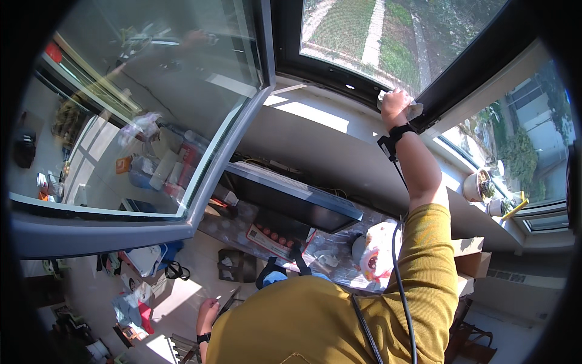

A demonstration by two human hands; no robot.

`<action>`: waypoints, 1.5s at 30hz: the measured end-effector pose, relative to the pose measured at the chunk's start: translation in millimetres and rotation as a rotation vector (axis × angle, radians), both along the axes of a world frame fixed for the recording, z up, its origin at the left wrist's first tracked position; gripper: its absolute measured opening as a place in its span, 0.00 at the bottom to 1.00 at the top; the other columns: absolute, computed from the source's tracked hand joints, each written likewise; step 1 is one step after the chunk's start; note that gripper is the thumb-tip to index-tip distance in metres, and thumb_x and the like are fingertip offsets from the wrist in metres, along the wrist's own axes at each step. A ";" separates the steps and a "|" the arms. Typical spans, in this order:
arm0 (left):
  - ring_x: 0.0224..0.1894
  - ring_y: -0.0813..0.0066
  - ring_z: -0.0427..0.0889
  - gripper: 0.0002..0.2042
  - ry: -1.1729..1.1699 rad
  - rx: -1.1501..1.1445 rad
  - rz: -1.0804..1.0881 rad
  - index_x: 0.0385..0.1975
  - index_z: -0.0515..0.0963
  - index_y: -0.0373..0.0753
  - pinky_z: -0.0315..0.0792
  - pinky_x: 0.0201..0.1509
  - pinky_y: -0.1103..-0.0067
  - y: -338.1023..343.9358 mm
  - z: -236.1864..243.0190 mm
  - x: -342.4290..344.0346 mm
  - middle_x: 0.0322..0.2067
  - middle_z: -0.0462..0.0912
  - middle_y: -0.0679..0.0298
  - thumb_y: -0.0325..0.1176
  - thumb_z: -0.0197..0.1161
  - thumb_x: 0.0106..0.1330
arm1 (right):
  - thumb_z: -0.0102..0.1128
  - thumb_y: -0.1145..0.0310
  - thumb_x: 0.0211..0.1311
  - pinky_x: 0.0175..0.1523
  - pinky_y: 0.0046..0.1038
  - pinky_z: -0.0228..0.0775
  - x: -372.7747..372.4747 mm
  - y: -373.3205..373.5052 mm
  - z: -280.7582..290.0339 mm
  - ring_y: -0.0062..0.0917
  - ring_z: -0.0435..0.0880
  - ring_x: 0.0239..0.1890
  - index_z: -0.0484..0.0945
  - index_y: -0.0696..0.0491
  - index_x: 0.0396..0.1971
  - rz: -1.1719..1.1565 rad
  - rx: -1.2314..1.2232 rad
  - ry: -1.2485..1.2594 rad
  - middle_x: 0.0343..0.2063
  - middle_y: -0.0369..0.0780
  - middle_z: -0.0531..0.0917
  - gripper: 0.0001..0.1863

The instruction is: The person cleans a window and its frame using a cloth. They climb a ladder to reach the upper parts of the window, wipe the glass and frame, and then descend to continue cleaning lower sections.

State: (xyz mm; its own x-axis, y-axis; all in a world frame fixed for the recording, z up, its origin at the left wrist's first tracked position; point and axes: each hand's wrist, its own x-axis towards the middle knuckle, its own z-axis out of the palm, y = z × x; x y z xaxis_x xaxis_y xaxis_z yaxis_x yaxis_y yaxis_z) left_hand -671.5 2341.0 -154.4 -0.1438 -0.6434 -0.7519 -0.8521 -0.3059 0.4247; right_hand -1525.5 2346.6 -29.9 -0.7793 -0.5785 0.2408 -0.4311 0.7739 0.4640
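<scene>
My right hand point(395, 107) is stretched up to the black window frame point(339, 76), shut on a crumpled white cloth point(413, 110) that it presses against the frame's lower edge. A black wristband with a cable sits on that wrist, and the sleeve is mustard yellow. My left hand point(207, 312) hangs low beside my body above the floor, fingers curled around a thin dark object point(229, 301) whose kind I cannot make out. It also wears a black wristband.
An open glass sash point(151, 121) swings inward at the left. Below the pale window sill point(315, 118) are a dark monitor point(297, 200) and a cluttered desk. Small plant pots point(476, 185) stand on the sill at right, cardboard boxes point(470, 255) lower down. Bags and clothes litter the floor point(139, 291).
</scene>
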 end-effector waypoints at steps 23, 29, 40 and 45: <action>0.36 0.70 0.77 0.18 0.007 0.143 0.236 0.51 0.69 0.28 0.72 0.41 0.76 -6.4 50.3 -24.3 0.37 0.79 0.55 0.31 0.53 0.63 | 0.53 0.70 0.56 0.45 0.34 0.75 64.3 -175.6 -43.2 0.36 0.77 0.42 0.80 0.37 0.38 0.494 -0.407 -0.242 0.41 0.36 0.76 0.13; 0.34 0.71 0.77 0.17 0.081 0.136 0.159 0.50 0.69 0.28 0.73 0.40 0.77 -3.5 11.0 2.6 0.37 0.79 0.55 0.29 0.53 0.63 | 0.53 0.67 0.56 0.46 0.34 0.75 33.4 -76.9 -42.2 0.35 0.77 0.42 0.82 0.37 0.33 0.347 -0.373 -0.178 0.38 0.35 0.76 0.10; 0.36 0.70 0.81 0.15 0.046 0.061 0.040 0.48 0.72 0.29 0.74 0.42 0.77 13.3 -9.1 24.8 0.37 0.81 0.52 0.29 0.55 0.64 | 0.53 0.64 0.59 0.50 0.32 0.70 -19.5 78.7 -25.9 0.31 0.73 0.50 0.83 0.45 0.40 -0.229 0.069 -0.115 0.44 0.34 0.77 0.12; 0.33 0.71 0.80 0.14 -0.065 0.004 -0.076 0.43 0.75 0.28 0.73 0.39 0.78 17.1 42.5 -10.0 0.33 0.82 0.55 0.31 0.56 0.62 | 0.55 0.69 0.54 0.47 0.33 0.72 -10.5 92.9 -14.3 0.33 0.75 0.45 0.82 0.46 0.39 -0.089 -0.068 -0.041 0.41 0.35 0.76 0.12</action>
